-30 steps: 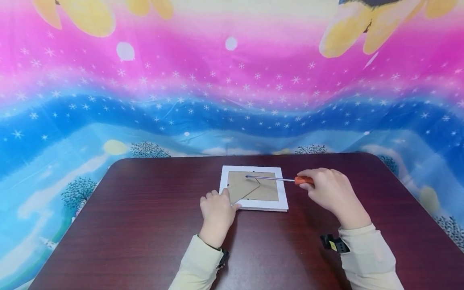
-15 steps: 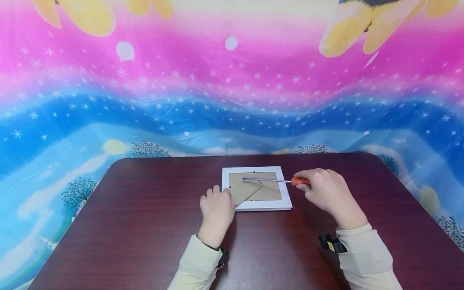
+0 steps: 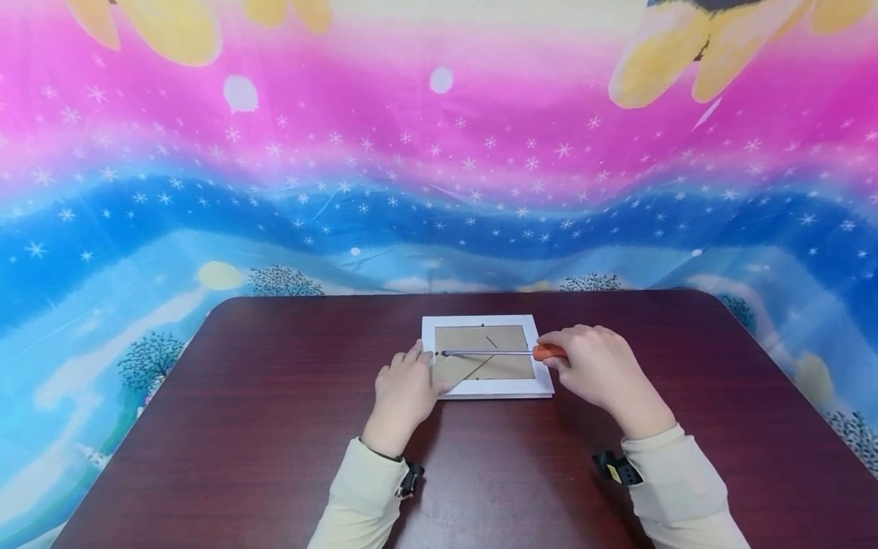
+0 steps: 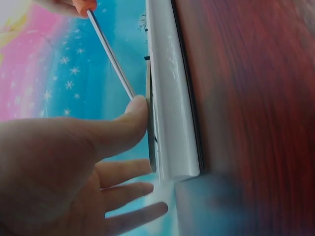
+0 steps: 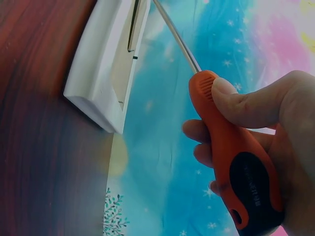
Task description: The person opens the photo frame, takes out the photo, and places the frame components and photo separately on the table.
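A white picture frame (image 3: pixel 542 381) lies face down, its brown backing board (image 3: pixel 514 366) and several small black tabs upward. My right hand (image 3: pixel 597 370) grips the orange and black handle of a screwdriver (image 5: pixel 216 118). In the head view, its metal shaft crosses above the backing and the tip is beside the left tab. Whether the tip touches the tab is not clear. My left hand (image 3: pixel 403 389) is at the frame's lower left corner. In the left wrist view, its thumb (image 4: pixel 133 118) presses the brown stand leg (image 4: pixel 149 88), with the other fingers straight and spread near the frame's end.
Under the frame is a dark red-brown wooden table (image 3: pixel 240 427) with rounded far corners. Behind it hangs a pink and blue cloth (image 3: pixel 384 175) with snowflakes and trees. Both wrists wear black straps beside pale sleeves (image 3: pixel 363 488).
The screwdriver has moved left and toward me, its tip going from mid-backing to the left tab. The frame has slid slightly right. My left hand's fingers have shifted up along the left edge.
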### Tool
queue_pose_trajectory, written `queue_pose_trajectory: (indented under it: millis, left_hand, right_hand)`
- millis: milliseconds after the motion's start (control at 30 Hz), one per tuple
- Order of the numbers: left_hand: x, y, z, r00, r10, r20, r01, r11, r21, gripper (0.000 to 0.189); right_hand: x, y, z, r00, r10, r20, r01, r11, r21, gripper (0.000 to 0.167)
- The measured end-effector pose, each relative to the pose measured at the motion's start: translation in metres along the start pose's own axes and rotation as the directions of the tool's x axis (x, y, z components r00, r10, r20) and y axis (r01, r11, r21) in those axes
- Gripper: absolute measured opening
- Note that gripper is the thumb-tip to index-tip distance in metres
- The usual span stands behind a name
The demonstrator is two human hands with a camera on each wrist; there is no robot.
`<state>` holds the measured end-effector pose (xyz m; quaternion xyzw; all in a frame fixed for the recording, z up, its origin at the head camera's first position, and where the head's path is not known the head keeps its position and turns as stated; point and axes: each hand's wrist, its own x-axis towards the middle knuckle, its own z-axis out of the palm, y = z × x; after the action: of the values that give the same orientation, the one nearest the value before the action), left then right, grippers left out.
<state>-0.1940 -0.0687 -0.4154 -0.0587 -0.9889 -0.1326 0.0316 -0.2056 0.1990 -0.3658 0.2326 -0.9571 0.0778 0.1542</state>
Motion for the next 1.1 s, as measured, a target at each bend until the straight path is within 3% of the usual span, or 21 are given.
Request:
queue_pose_trajectory:
  millis: [567, 833, 1100]
  left_hand:
    - [0.002, -0.006, 0.002, 0.998, 0.040, 0.043, -0.039, 0.999, -0.025, 0.064]
    - [0.003, -0.009, 0.004, 0.998, 0.056, 0.038, -0.051, 0.992, -0.113, 0.061]
    - [0.002, -0.010, 0.004, 0.995, 0.094, 0.037, -0.092, 0.994, -0.056, 0.058]
  right_hand:
    - [0.001, -0.006, 0.006, 0.996, -0.063, -0.068, 0.062, 0.998, -0.026, 0.022]
    - [0.004, -0.002, 0.012, 0.978, -0.141, -0.151, 0.124, 0.985, -0.116, 0.026]
    - [0.016, -0.007, 0.011, 0.951, -0.214, -0.224, 0.170, 0.965, -0.200, 0.027]
